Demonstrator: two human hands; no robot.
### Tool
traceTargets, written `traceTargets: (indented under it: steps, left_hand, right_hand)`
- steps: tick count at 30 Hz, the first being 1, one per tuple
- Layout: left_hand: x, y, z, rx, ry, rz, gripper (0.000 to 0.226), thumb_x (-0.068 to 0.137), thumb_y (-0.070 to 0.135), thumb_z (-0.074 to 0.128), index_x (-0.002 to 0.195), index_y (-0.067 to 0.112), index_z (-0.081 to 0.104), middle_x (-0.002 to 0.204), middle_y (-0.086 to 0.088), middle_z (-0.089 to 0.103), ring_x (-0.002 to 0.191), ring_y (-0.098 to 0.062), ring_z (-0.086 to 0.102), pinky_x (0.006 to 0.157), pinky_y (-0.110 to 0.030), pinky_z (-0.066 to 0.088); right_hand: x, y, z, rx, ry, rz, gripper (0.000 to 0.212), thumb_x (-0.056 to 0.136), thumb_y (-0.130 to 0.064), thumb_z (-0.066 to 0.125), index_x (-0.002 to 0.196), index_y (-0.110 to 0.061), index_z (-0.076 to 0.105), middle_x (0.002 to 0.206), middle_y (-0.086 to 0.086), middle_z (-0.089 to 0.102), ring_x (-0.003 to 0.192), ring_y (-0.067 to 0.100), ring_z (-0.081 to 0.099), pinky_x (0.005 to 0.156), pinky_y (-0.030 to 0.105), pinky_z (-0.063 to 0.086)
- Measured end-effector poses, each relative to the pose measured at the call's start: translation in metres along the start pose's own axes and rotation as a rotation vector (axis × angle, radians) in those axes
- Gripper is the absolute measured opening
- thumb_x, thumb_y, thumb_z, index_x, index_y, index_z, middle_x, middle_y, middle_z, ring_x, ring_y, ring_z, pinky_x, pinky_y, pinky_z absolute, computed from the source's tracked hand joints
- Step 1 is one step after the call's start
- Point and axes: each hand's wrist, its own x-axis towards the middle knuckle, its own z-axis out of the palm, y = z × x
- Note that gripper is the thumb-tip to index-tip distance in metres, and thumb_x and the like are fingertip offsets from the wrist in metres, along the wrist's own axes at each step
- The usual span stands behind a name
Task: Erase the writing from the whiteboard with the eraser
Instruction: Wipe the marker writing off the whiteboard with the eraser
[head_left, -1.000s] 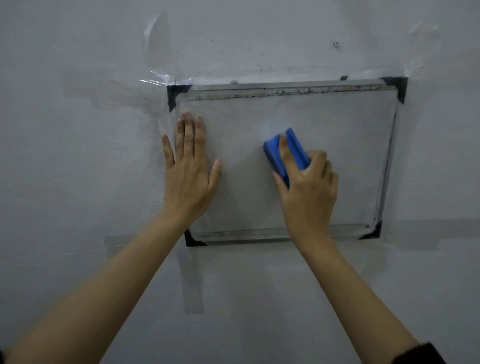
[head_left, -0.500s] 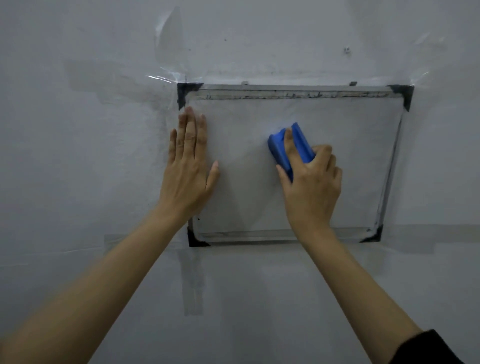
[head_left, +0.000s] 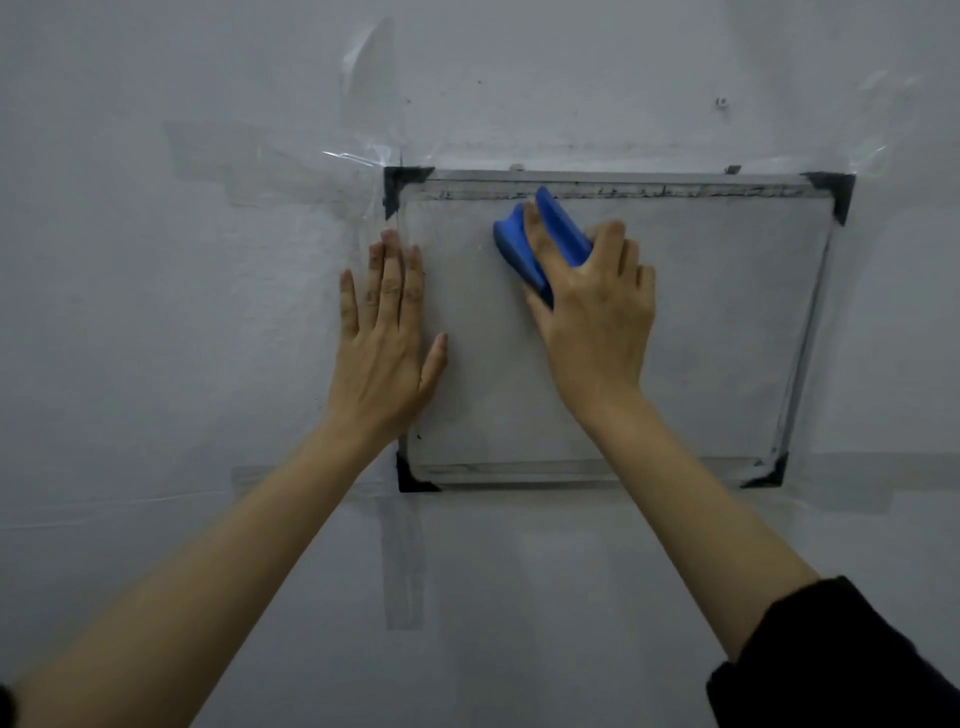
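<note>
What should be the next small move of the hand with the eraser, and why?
Probably slide the blue eraser to the right along the top edge of the whiteboard. The right hand holds it near the upper left, and dark marker traces show just under the top frame. The left hand lies flat on the left edge and seems to steady the board.

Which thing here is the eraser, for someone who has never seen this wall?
Find the framed whiteboard taped to the grey wall. Near its top edge, left of centre, the right hand presses a chunky block against the board. That block is the eraser: the only bright blue thing in view.
</note>
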Motion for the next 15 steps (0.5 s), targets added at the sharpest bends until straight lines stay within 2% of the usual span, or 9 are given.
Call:
traceTargets:
  steps: [4, 8, 11, 15]
  left_hand:
    - [-0.004, -0.001, 0.002, 0.004, 0.006, -0.017, 0.078, 0.095, 0.048, 0.027, 0.153, 0.003, 0.000, 0.161, -0.019, -0.003, 0.150, -0.030, -0.005, 0.121, -0.054, 0.001]
    - [-0.011, 0.002, 0.003, -0.007, -0.003, -0.036, 0.080, 0.094, 0.049, 0.028, 0.154, 0.004, 0.000, 0.161, -0.018, -0.004, 0.150, -0.030, -0.006, 0.121, -0.052, -0.002]
    - [-0.016, -0.001, 0.001, -0.001, -0.033, -0.035, 0.079, 0.093, 0.048, 0.029, 0.154, 0.006, 0.000, 0.162, -0.016, -0.005, 0.149, -0.030, -0.008, 0.121, -0.052, -0.003]
    - [-0.017, -0.005, 0.001, -0.032, -0.043, -0.019, 0.080, 0.093, 0.048, 0.031, 0.154, 0.009, -0.001, 0.162, -0.013, -0.007, 0.149, -0.031, -0.009, 0.120, -0.054, -0.004]
  right_hand:
    - [-0.010, -0.021, 0.004, 0.056, -0.003, 0.114, 0.065, 0.096, -0.041, 0.052, 0.152, -0.034, 0.020, 0.123, 0.019, 0.049, 0.100, 0.029, 0.051, 0.084, 0.037, 0.045]
    - [-0.045, -0.024, 0.003, 0.061, -0.102, 0.017, 0.064, 0.097, -0.040, 0.051, 0.152, -0.037, 0.019, 0.121, 0.016, 0.048, 0.101, 0.028, 0.050, 0.084, 0.036, 0.042]
    - [-0.019, -0.022, -0.003, 0.039, -0.058, -0.014, 0.064, 0.095, -0.040, 0.053, 0.151, -0.037, 0.023, 0.123, 0.017, 0.046, 0.103, 0.030, 0.048, 0.083, 0.038, 0.041]
    - [0.015, -0.038, -0.005, 0.026, 0.010, 0.065, 0.066, 0.095, -0.041, 0.054, 0.152, -0.037, 0.020, 0.131, 0.021, 0.044, 0.105, 0.030, 0.049, 0.085, 0.039, 0.042]
